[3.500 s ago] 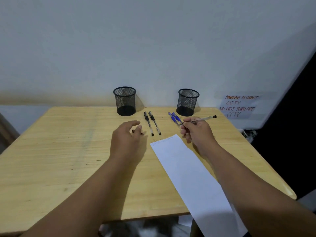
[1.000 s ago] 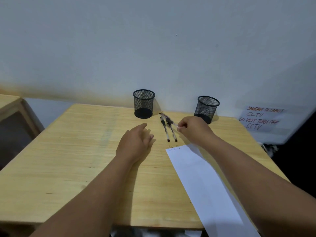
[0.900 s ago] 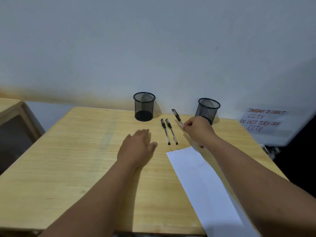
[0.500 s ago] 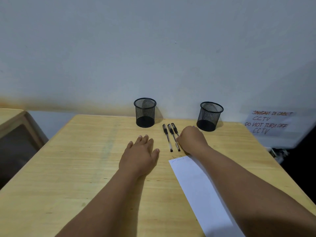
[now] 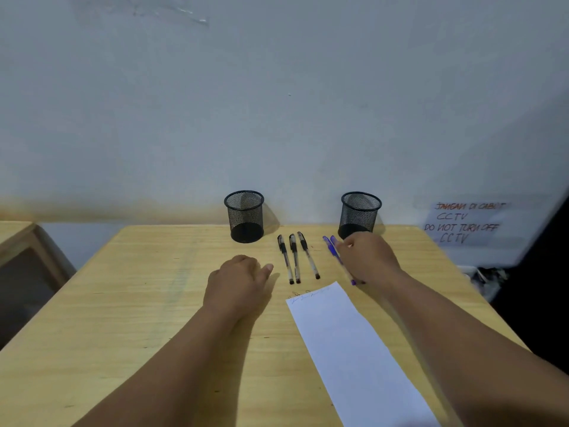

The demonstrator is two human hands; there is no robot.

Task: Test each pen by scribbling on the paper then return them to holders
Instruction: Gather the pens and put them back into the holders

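Wooden table against a pale wall, and we go left to right from the paper. Left hand rests on the wood just left of the sheet's top corner, fingers curled loosely, holding nothing. Left holder stands well beyond it. Three black pens lie side by side just above the paper's top edge. Two blue pens lie further right, the right hand on them; whether it grips is unclear. Right holder stands just behind that hand.
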